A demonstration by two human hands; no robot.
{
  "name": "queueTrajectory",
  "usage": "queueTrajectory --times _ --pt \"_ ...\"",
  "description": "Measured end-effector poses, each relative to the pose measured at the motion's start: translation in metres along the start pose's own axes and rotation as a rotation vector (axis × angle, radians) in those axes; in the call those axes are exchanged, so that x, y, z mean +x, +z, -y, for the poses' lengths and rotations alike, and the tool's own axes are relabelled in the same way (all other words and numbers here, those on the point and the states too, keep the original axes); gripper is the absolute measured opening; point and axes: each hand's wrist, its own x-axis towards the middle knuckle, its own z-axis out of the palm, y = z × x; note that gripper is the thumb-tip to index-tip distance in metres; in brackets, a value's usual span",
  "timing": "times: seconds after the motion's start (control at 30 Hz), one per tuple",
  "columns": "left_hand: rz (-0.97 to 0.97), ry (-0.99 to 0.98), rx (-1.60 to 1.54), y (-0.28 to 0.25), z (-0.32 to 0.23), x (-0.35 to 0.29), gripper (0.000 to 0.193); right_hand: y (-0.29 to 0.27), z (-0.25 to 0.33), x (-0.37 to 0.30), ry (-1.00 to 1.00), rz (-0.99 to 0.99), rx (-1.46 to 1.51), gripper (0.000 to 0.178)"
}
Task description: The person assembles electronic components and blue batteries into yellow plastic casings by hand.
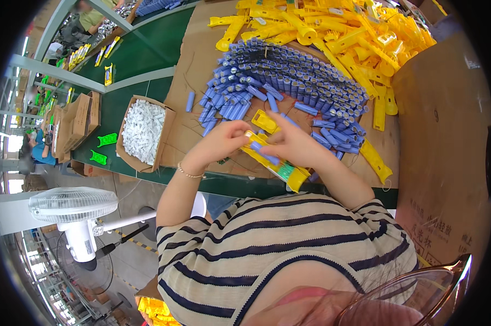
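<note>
My left hand and my right hand meet over a long yellow plastic handle piece held above the cardboard-covered table edge. A blue cylindrical cell lies in the handle's open body under my fingers. Both hands grip the handle; my left wrist wears a thin bracelet. Just beyond my hands lies another yellow open piece and a large heap of blue cylindrical cells.
A pile of yellow plastic handle parts fills the far right. A cardboard box of small white parts sits left, on a green conveyor belt with green and yellow pieces. A tall cardboard box stands right. A white fan stands lower left.
</note>
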Motion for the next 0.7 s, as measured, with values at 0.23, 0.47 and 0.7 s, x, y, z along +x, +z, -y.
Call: queueTrajectory --times 0.23,0.47,0.7 --pt "-0.708 0.135 -0.521 -0.17 0.023 -0.008 0.025 -0.049 0.082 -0.084 -1.657 -0.41 0.206 0.015" --pt "-1.243 0.047 -0.852 -0.338 0.128 0.085 0.023 -0.038 0.128 -0.05 -2.068 0.066 0.402 0.027" --pt "-1.483 0.231 -0.847 -0.377 0.174 0.14 0.022 -0.043 0.126 -0.029 -1.95 -0.26 0.471 0.026"
